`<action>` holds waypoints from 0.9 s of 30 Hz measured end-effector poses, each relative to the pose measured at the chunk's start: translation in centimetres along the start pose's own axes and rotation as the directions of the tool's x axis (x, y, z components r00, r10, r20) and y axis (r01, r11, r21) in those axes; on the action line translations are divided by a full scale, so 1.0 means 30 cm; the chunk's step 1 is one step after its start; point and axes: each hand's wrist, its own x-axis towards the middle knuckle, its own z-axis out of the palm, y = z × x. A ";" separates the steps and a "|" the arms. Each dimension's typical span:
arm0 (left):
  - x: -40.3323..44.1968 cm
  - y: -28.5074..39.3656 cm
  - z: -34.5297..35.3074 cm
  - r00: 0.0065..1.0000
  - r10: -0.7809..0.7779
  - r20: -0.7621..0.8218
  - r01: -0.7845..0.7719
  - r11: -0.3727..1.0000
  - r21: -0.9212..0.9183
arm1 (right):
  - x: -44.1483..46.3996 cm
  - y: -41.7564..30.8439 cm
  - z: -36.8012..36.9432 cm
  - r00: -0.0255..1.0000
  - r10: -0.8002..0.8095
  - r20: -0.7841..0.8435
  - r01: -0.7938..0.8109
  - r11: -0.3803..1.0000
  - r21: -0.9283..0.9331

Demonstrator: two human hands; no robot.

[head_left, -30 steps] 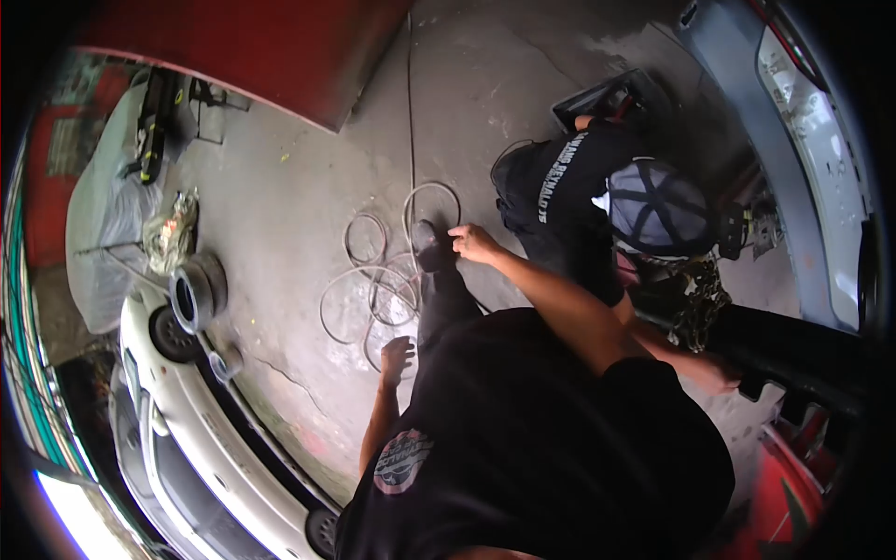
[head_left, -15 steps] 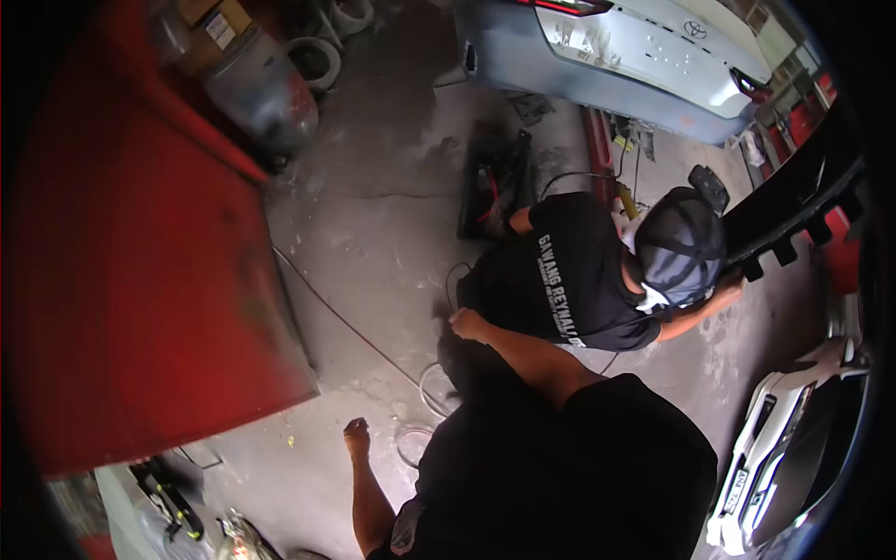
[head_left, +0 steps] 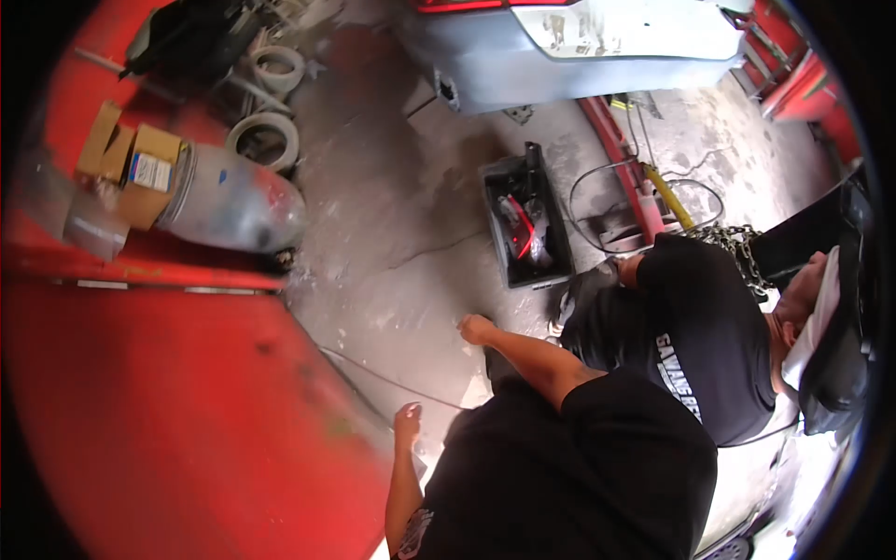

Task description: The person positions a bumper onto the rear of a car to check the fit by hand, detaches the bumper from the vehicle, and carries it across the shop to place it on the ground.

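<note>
My left hand (head_left: 408, 422) is low in the view, in front of the red panel's right edge, its fingers curled in and nothing visible in them. Farther up and to the right, my right hand (head_left: 476, 329) hangs above the concrete floor (head_left: 401, 308), loosely closed, with no object showing. A black crate (head_left: 502, 247) with red and clear parts inside stands beyond my right hand. To the right, a co-worker in a black shirt (head_left: 709, 336) and a cap bends low, one hand near the crate.
A large red panel (head_left: 187, 401) fills the lower left. A drum (head_left: 233, 201), an open carton (head_left: 154, 177) and round rings (head_left: 264, 142) are at upper left. A car's rear bumper (head_left: 579, 79) spans the top. A red jack (head_left: 621, 159), hose and chain (head_left: 742, 252) lie right.
The view has swung right, away from the white car and coiled hose, bringing in the crate and drum. The co-worker appears farther right. My left hand's fingers have curled in.
</note>
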 end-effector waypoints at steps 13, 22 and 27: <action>1.073 0.854 -0.276 0.936 0.274 0.220 -0.343 0.849 0.402 | 0.203 0.334 -0.659 0.709 0.702 0.066 -0.146 0.054 0.988; 1.967 2.001 -0.081 0.677 0.681 0.280 -0.710 0.704 0.005 | 0.291 0.438 -0.847 0.406 0.904 0.134 0.142 -0.207 0.968; 2.159 2.474 0.046 0.694 0.617 0.370 -0.633 0.768 -0.095 | 0.410 0.395 -0.980 0.363 0.916 0.174 0.373 -0.313 0.874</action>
